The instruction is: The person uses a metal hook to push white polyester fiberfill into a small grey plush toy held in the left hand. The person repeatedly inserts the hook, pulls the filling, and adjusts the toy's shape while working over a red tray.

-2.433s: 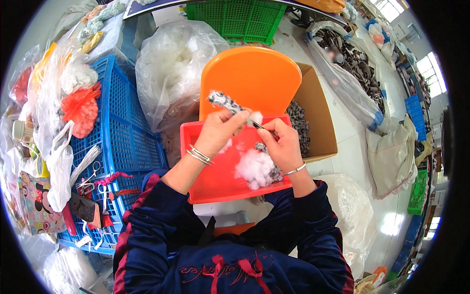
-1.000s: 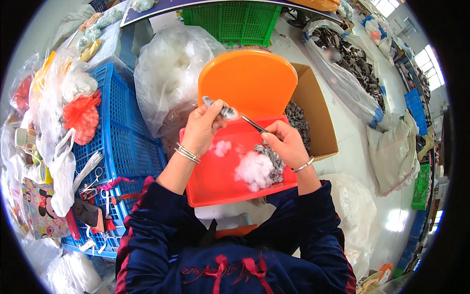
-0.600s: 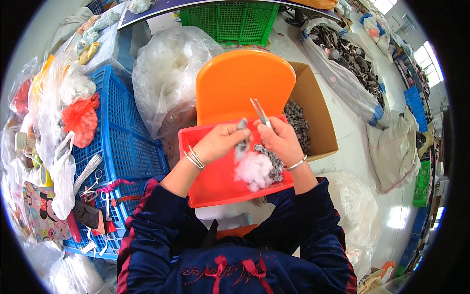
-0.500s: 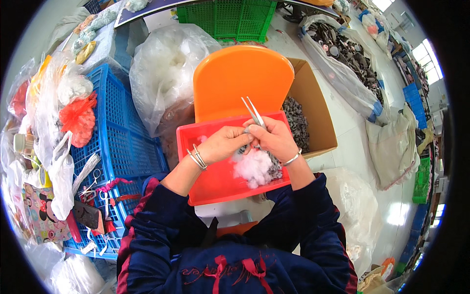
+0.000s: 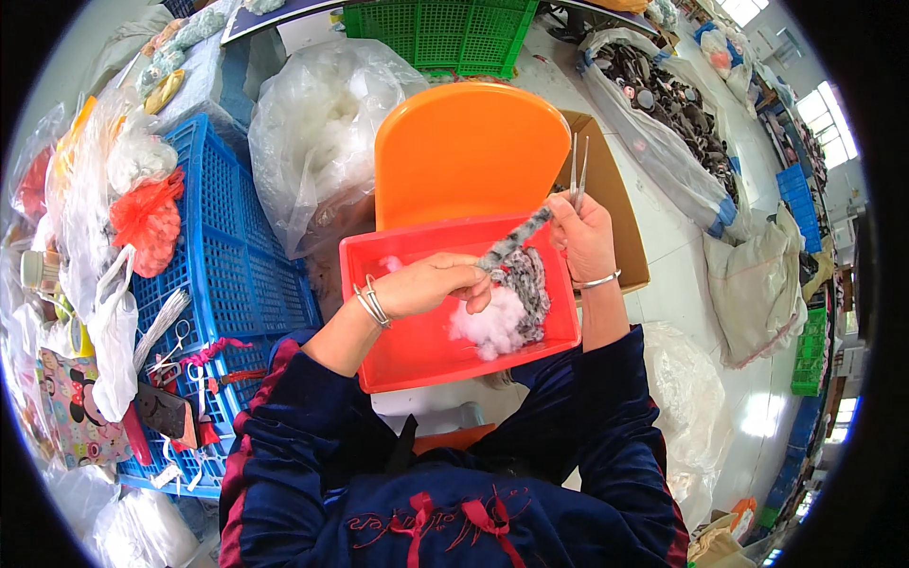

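Note:
A narrow grey plush strip with dark bands (image 5: 516, 240) is stretched at a slant between my hands, above a red tray (image 5: 402, 360). Its lower end is pinched by my left hand (image 5: 431, 284), fingers closed. My right hand (image 5: 585, 239) grips the upper end between thumb and fingers. That same hand holds metal tweezers (image 5: 579, 170), their tips pointing up and away from me. Below, a clump of white stuffing (image 5: 488, 324) lies in the tray beside a pile of similar grey plush pieces (image 5: 533, 284).
An orange chair (image 5: 464, 156) stands behind the tray, with a cardboard box (image 5: 630, 251) at its right. Left are a clear bag of white stuffing (image 5: 327, 123) and a blue crate (image 5: 232, 222) hung with scissors and bags. A green crate (image 5: 440, 33) sits at the far side.
My right hand has moved right and slightly up with the tweezers, away from my left hand. The plush strip now shows stretched between them; the tweezers have turned more upright.

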`<act>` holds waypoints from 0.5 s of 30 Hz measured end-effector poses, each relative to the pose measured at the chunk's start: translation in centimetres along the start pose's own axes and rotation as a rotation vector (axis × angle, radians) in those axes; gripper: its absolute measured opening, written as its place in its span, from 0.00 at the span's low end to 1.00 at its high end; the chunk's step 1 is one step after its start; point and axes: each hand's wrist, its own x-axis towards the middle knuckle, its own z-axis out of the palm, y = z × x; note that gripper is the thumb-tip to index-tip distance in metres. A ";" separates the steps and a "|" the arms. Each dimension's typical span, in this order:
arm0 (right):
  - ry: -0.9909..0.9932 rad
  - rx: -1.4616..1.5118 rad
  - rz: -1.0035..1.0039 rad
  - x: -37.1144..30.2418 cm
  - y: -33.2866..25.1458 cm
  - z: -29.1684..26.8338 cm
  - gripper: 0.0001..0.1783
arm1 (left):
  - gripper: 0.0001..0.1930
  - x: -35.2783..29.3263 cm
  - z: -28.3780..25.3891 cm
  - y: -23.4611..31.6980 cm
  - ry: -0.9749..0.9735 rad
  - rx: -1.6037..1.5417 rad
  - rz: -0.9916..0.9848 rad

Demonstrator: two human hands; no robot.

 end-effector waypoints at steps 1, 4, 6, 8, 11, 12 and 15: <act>-0.005 -0.001 0.000 -0.1 0.0 0.1 0.06 | 0.15 -0.1 -0.4 -0.1 -0.024 0.037 -0.016; 0.000 0.020 -0.002 0.2 0.5 -0.3 0.06 | 0.16 -0.1 -0.4 0.2 0.034 0.036 -0.089; 0.024 0.003 -0.005 0.1 0.5 -0.4 0.06 | 0.16 0.1 1.6 1.6 0.240 -0.115 -0.168; 0.003 0.004 0.009 -0.2 0.3 0.5 0.06 | 0.14 0.9 2.3 1.2 0.391 -0.262 -0.082; 0.030 -0.016 0.018 -0.4 0.3 1.1 0.06 | 0.09 1.3 1.8 -0.1 0.480 -0.287 -0.017; 0.048 -0.026 0.019 -0.4 0.4 1.1 0.07 | 0.08 1.2 1.5 -0.5 0.487 -0.262 -0.006; 0.091 0.005 0.011 -0.3 0.4 0.6 0.06 | 0.05 1.0 0.4 -0.5 0.539 -0.199 0.026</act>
